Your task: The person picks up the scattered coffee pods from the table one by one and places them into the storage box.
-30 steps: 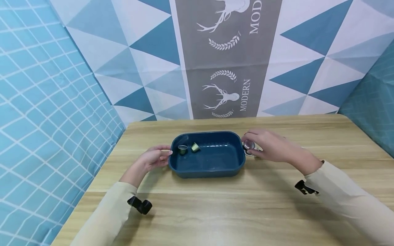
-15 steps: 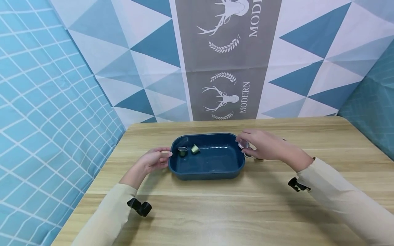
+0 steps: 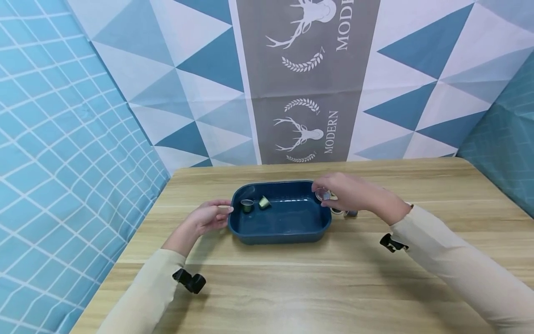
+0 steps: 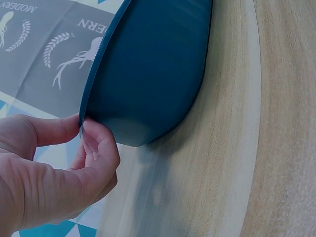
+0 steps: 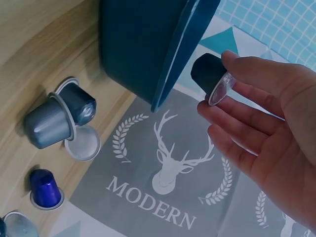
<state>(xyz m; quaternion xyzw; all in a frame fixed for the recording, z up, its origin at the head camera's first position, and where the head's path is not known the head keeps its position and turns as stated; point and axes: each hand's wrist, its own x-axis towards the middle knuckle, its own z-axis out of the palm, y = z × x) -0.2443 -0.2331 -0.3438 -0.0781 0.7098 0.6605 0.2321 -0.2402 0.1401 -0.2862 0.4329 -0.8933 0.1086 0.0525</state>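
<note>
A dark blue tub [image 3: 273, 239] stands on the wooden table. My left hand [image 3: 210, 216] pinches its left rim between thumb and index finger, as the left wrist view shows. Inside the tub, near its left end, are two greenish coffee capsules: one upright capsule [image 3: 247, 206] and one tipped capsule [image 3: 264, 202]. My right hand [image 3: 348, 191] is over the tub's right end. Between its thumb and fingers it holds a dark coffee capsule [image 5: 207, 73] with a silvery lid, tilted, beside the tub's rim in the right wrist view.
Right of the tub, several more capsules lie on the table: a grey-blue capsule [image 5: 48, 124], a dark teal capsule [image 5: 79, 102], a purple capsule [image 5: 44, 188] and others partly hidden. Behind the table hangs a patterned cloth [image 3: 300, 83]; blue checked fabric [image 3: 62, 153] borders the left.
My right hand has moved left with the capsule, from beside the tub's right rim to over its right end. The left hand keeps its place on the rim.
</note>
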